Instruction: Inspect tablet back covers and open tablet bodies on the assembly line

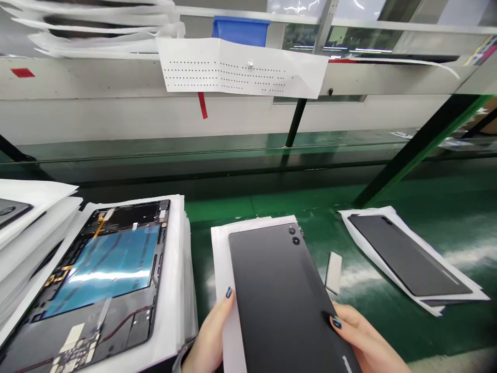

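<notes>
A dark grey tablet back cover (283, 295) with two round camera rings near its top right corner lies over white sheets (227, 259) in the lower middle. My left hand (212, 329) grips the left edge of the white sheets, its thumb on top. On the right side, my right hand (363, 331) holds the cover's edge, thumb pressed on the grey surface. The fingers beneath are mostly hidden. To the left, an opened tablet body (104, 280) with a blue film-covered battery rests on a stack of white sheets (176, 290).
Another grey cover (407, 254) lies on white sheets at the right of the green table (380, 300). A small white block (333, 273) is between. More interleaved sheets (46, 228) stand far left. A dotted paper (240, 70) hangs on the shelf beam ahead, near a blue bin (240, 31).
</notes>
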`<state>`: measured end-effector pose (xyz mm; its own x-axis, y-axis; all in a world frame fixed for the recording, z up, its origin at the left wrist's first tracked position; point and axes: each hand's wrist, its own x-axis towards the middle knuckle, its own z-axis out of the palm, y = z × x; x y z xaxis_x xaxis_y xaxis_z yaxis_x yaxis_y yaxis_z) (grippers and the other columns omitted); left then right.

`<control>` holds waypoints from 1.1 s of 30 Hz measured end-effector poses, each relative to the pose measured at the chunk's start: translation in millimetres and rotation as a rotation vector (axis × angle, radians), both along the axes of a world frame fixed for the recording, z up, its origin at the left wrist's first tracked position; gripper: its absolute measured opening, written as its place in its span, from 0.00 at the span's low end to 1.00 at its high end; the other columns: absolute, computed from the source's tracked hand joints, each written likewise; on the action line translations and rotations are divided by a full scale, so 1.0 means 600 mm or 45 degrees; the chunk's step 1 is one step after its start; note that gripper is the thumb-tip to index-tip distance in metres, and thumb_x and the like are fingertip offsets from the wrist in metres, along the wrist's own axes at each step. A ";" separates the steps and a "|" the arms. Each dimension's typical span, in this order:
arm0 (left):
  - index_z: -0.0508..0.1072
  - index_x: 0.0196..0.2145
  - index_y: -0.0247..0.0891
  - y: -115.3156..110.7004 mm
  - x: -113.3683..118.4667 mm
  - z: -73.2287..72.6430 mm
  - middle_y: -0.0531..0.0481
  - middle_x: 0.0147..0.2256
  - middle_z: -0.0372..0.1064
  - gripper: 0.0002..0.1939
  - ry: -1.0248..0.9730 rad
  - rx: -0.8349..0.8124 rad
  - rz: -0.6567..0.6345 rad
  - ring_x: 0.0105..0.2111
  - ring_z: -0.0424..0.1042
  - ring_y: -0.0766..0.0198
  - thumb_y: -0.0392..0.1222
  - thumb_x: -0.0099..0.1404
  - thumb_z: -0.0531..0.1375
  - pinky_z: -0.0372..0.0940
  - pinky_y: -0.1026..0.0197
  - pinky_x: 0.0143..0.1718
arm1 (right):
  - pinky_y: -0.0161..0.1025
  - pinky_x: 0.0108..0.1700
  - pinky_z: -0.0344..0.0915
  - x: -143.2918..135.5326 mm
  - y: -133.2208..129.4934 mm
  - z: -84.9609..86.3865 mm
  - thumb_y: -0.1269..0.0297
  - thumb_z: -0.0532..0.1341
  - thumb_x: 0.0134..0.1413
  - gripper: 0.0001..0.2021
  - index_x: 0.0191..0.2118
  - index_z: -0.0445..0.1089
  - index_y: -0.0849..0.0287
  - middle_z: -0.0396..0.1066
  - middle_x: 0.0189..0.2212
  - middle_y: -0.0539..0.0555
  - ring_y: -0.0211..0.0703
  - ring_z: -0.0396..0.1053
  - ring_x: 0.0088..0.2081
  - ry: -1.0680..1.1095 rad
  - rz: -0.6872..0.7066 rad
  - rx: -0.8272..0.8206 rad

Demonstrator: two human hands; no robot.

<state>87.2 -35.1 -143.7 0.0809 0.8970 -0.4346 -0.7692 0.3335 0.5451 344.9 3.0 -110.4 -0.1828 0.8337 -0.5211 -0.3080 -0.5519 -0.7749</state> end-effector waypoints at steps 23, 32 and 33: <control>0.79 0.34 0.26 0.058 0.001 0.125 0.42 0.19 0.76 0.18 0.025 -0.625 -0.064 0.16 0.75 0.57 0.38 0.71 0.51 0.71 0.60 0.18 | 0.33 0.28 0.62 -0.022 0.033 0.060 0.47 0.70 0.53 0.21 0.21 0.71 0.57 0.68 0.21 0.47 0.38 0.64 0.24 0.160 0.167 0.423; 0.78 0.36 0.25 0.054 0.000 0.127 0.42 0.21 0.77 0.20 -0.117 -0.531 -0.114 0.19 0.77 0.59 0.39 0.71 0.49 0.71 0.63 0.22 | 0.37 0.33 0.72 -0.020 0.034 0.052 0.51 0.73 0.46 0.13 0.33 0.76 0.52 0.75 0.26 0.48 0.45 0.74 0.29 0.295 -0.064 0.123; 0.78 0.35 0.25 0.053 0.001 0.127 0.41 0.22 0.78 0.20 -0.121 -0.524 -0.126 0.20 0.78 0.58 0.39 0.71 0.49 0.71 0.63 0.23 | 0.40 0.36 0.74 -0.019 0.034 0.048 0.48 0.72 0.46 0.16 0.37 0.78 0.52 0.78 0.29 0.51 0.50 0.76 0.32 0.235 -0.048 0.089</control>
